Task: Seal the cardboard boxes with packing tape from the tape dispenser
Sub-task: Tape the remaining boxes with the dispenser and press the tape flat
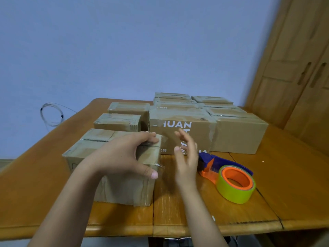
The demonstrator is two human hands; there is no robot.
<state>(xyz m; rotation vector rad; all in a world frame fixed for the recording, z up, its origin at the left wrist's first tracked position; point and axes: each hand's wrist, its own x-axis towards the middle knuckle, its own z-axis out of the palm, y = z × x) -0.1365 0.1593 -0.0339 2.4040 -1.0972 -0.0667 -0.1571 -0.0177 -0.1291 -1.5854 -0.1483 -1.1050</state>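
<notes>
A small cardboard box [114, 186] wrapped in clear tape stands at the near left of the wooden table [195, 216]. My left hand [124, 157] grips its right top edge, fingers over the far side and thumb on the near corner. My right hand [187, 157] hovers just right of the box with straight, spread fingers and holds nothing. The tape dispenser [229, 177], orange and blue with a yellow-green roll, lies on the table to the right of that hand.
Several taped cardboard boxes crowd the back of the table, among them a large printed box [195, 129] and a plain one [240, 136]. A wooden cabinet [293, 68] stands at the right. A coiled clear cable [51, 114] hangs by the wall at left.
</notes>
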